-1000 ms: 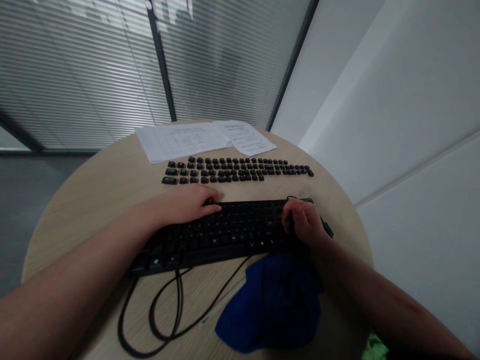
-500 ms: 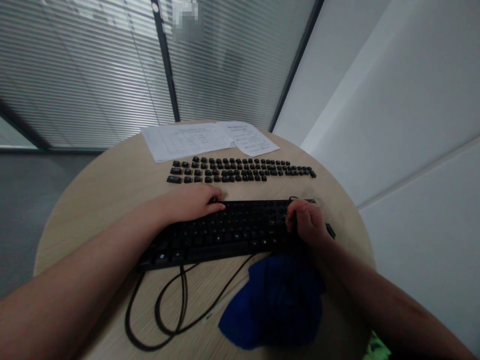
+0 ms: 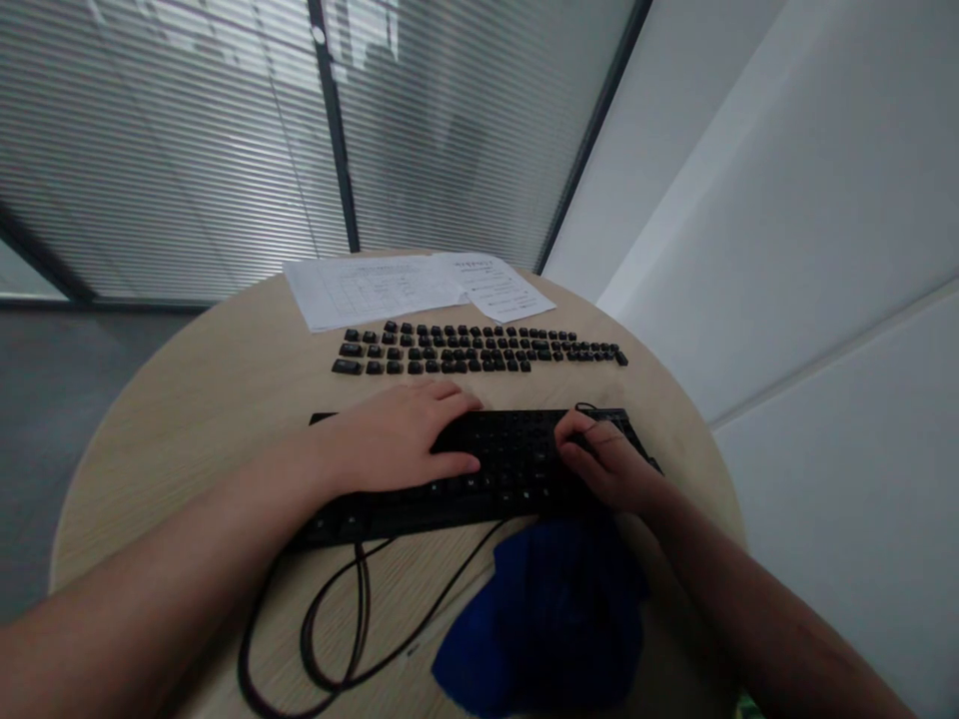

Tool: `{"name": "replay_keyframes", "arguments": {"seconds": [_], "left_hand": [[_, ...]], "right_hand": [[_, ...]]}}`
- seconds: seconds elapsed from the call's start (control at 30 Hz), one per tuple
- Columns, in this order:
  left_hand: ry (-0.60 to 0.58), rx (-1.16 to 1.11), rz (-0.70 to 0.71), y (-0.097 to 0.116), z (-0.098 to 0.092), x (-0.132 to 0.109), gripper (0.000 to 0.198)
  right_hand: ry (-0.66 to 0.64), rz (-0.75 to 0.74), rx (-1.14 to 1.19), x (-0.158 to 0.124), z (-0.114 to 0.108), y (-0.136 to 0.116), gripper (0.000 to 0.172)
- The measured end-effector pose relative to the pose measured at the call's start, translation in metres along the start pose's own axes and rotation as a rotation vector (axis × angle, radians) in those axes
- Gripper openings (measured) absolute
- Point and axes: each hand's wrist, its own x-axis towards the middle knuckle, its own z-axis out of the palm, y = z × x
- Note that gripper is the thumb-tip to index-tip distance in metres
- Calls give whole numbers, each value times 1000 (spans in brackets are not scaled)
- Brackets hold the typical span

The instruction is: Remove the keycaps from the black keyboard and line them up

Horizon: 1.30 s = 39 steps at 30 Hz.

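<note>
A black keyboard [image 3: 420, 504] lies slightly slanted on the round wooden table, with some keys still seated. Across its middle-left rests my left hand [image 3: 409, 429], fingers stretched forward and thumb spread on the keys. My right hand [image 3: 603, 459] is closed in a pinch over the keyboard's right part. Between its fingers is a thin wire keycap puller, mostly hidden by the hand. Beyond the keyboard, loose black keycaps [image 3: 450, 355] lie in several neat rows.
Printed papers [image 3: 375, 290] lie at the table's [image 3: 187, 379] far edge. A crumpled blue cloth [image 3: 546, 619] sits near me, partly in shadow. The black cable [image 3: 307, 649] loops left of it. A white wall [image 3: 839, 250] stands on the right, a blind-covered glass partition [image 3: 187, 150] behind.
My left hand has slid right and nearer me over the keys, its fingers now more spread. My right hand has shifted slightly left and stays closed. The view has tilted a little.
</note>
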Motion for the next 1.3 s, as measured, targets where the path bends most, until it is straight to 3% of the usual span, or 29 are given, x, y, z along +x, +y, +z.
{"name": "replay_keyframes", "arguments": {"seconds": [0.07,0.17,0.33,0.5,0.97,1.3], "left_hand": [[-1,15,31,11,6,-1,72],[-32,67,14,19,17,1,76],[-87,72,8,19,26,4,75],[-92,43,-14,17,24,4,76],[-94,48,-16,17,24,5,76],[-94,75,-28,22,19,3,76]], "right_hand": [[-12,82,-39,1,2,-7,20],[91,191,-100,0,13,-11,22],[272,268,2,-6,29,1,27],[343,315,99,-13,35,13,31],[408,338,101,-15,38,16,31],[276,233,17,-6,28,2,27]]}}
